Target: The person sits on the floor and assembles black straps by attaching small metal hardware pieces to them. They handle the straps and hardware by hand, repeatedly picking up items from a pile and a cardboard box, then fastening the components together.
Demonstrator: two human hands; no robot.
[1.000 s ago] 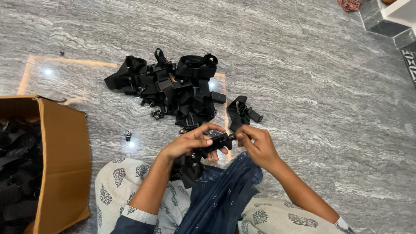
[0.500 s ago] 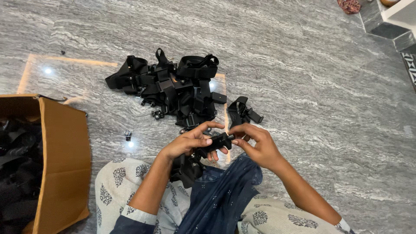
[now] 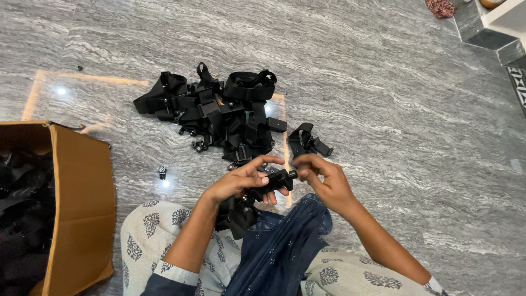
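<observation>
Both forearms reach forward from the lap and meet over the grey marble floor (image 3: 383,98). The left hand (image 3: 238,181) is curled, knuckles up, its fingers closed around a black strap fitting (image 3: 274,180), thumb laid over the top. The right hand (image 3: 323,178) is turned inward, its fingertips (image 3: 298,171) pinched at the right end of the same fitting; whatever sits between thumb and forefinger is too small to identify. The fitting is a short, blocky black plastic piece held roughly level just above the lap, with a black webbing strap (image 3: 235,214) hanging from under the left palm onto the dark blue cloth (image 3: 279,246). Its underside and the join with the strap are covered by the left hand. Just beyond the hands lies a pile of similar black straps and buckles (image 3: 219,112) (one loose strap (image 3: 304,143) sits apart at its right edge, near the right hand). A small black part (image 3: 161,171) lies alone on the floor to the left. An open cardboard box (image 3: 79,208), cut off by the left edge, holds more dark straps, indistinct in shadow.
</observation>
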